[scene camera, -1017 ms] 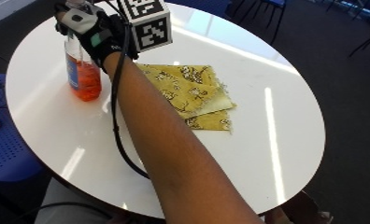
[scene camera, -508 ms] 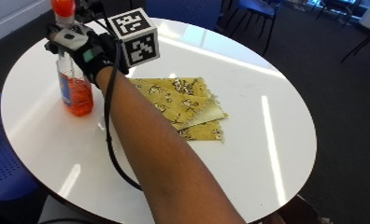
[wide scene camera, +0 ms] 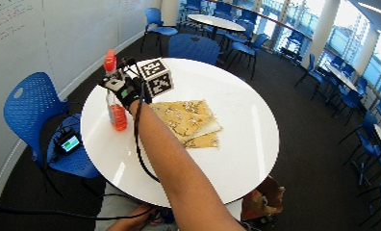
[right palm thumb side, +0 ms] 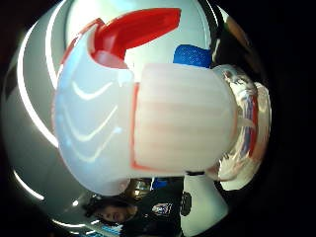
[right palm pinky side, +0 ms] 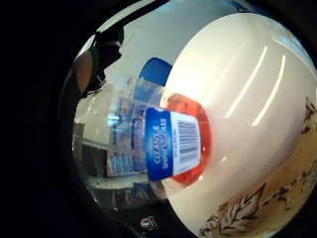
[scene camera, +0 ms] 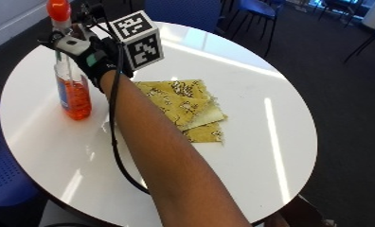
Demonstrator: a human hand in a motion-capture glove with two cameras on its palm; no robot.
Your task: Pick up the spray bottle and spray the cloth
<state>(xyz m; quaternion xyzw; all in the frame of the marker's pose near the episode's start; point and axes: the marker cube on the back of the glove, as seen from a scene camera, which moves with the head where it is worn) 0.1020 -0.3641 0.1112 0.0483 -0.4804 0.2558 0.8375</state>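
A clear spray bottle (scene camera: 74,94) of orange liquid, with a red top, stands near the left rim of the round white table (scene camera: 257,90). My gloved right hand (scene camera: 93,56) is at its neck, just under the red top, with its fingers curled round the neck. The bottle's base rests on the table. In the thumb side palm view the spray head (right palm thumb side: 163,123) fills the picture, and the little finger side view looks down the labelled body (right palm pinky side: 181,144). A folded yellow patterned cloth (scene camera: 181,104) lies flat mid-table, to the right of the bottle and apart from it.
A blue chair (wide scene camera: 33,106) stands left of the table with a small lit device (wide scene camera: 69,143) on its seat. Another blue chair (scene camera: 187,12) is behind the far edge. The bottle stands close to the table's left rim. Bare tabletop lies right of the cloth.
The outside picture has shifted. My hand has come down from the bottle's top to its neck, so the red top now shows above it. Bottle and cloth lie as before.
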